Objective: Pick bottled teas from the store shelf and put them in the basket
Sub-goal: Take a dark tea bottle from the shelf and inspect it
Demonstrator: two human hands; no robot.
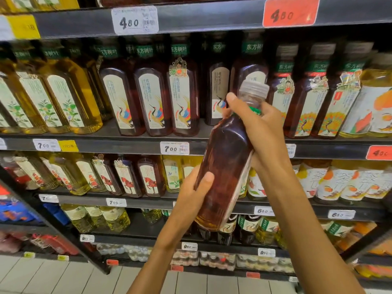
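Both hands hold one dark tea bottle (224,166) clear of the shelf (127,143): right hand (261,128) grip round neck, left hand (191,194) steadying base, basket unseen.

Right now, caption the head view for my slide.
Both hands, left and right, hold a dark tea bottle before stocked shelves.
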